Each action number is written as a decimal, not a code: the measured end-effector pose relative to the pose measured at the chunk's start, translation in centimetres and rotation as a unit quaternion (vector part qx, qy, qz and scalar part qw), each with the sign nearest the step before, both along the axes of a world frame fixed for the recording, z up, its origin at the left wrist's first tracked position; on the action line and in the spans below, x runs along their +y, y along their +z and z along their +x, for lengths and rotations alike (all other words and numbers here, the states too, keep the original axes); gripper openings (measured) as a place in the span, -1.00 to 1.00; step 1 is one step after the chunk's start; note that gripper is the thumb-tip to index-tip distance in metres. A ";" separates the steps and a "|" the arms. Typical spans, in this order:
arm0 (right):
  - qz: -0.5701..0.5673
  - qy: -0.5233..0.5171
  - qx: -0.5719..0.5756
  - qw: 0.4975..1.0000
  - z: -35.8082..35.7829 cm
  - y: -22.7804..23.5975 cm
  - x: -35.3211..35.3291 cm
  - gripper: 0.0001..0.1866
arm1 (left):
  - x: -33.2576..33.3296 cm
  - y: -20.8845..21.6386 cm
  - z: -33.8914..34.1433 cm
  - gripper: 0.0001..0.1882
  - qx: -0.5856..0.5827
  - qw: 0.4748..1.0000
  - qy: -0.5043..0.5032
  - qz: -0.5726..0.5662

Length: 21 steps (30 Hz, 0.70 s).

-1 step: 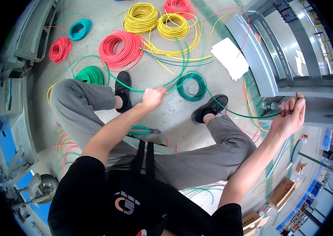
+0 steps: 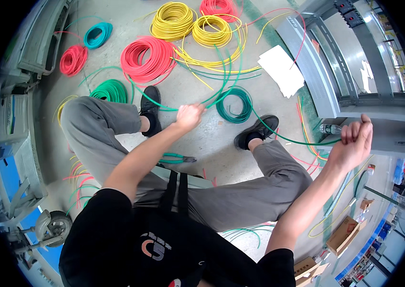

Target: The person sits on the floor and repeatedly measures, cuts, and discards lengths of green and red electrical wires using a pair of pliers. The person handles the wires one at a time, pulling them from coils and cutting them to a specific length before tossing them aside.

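The person sits on a concrete floor [image 2: 188, 91] with knees spread, and a length of green wire [image 2: 279, 136] runs between the two hands. The left hand [image 2: 189, 116] is closed in a loose fist around the wire just above the left shoe [image 2: 151, 109]; the right hand [image 2: 354, 139] is raised beside the grey metal cabinet [image 2: 326, 71], its fingers curled shut on the wire's other stretch — the strand sags past the right shoe [image 2: 259, 130] between them. The wire leads back to a small green coil [image 2: 235, 106] lying on the floor between the shoes. Green-handled pliers [image 2: 177, 158] rest on the floor just beside the left thigh. Toward the floor's far edge lie red coils [image 2: 146, 58], yellow coils [image 2: 173, 20], a teal coil [image 2: 97, 34] and another green coil [image 2: 110, 90] — with a white sheet of paper [image 2: 281, 69] near the cabinet's base.
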State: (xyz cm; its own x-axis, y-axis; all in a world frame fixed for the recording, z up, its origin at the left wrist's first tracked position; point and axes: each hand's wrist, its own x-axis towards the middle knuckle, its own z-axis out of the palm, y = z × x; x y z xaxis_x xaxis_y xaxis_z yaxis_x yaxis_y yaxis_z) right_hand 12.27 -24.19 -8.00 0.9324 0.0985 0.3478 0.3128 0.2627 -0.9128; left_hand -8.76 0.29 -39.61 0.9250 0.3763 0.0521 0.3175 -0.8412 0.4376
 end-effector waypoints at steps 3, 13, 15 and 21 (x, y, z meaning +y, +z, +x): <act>0.047 0.058 0.028 0.997 -2.0 0.8 0.2 -0.73 | 0.0 -5.3 3.7 -0.88 0.095 0.994 0.046 -0.022; 0.190 0.272 0.149 0.932 -5.4 0.4 0.8 -0.80 | 7.7 -5.1 7.6 -0.73 0.300 0.944 -0.122 -0.056; 0.191 0.275 0.154 0.930 -5.6 -0.2 1.5 -0.82 | 16.8 -0.1 8.3 -0.67 0.409 0.894 -0.182 -0.007; 0.236 0.333 0.197 0.891 -6.1 -1.0 4.6 -0.83 | 38.4 12.9 2.4 -0.71 0.441 0.880 -0.097 0.151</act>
State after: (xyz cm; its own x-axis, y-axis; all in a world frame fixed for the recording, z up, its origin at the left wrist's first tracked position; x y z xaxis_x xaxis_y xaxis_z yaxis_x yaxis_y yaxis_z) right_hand 6.16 -19.58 -9.02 0.7809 0.6050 0.1556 -0.3764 0.6545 -0.6557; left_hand -6.41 38.71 -26.75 0.7016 0.2983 -0.6472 0.2585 -0.9528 -0.1590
